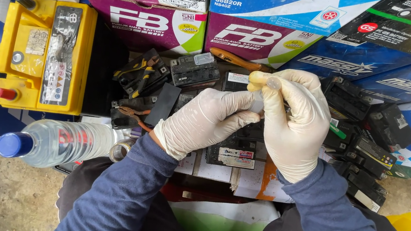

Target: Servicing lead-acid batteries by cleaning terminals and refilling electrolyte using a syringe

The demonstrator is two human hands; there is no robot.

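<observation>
Battery cartons wall off back, small black batteries heaped below. My left hand and right hand, gloved, pinch small clear piece together; yellow battery, water bottle untouched at left.

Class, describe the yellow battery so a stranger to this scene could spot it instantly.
Start at the wall of stacked cardboard boxes along the top. Below its left end, above a clear water bottle, lies the yellow battery. It is far bigger than the small black batteries nearby, and the only bright yellow one.
</observation>
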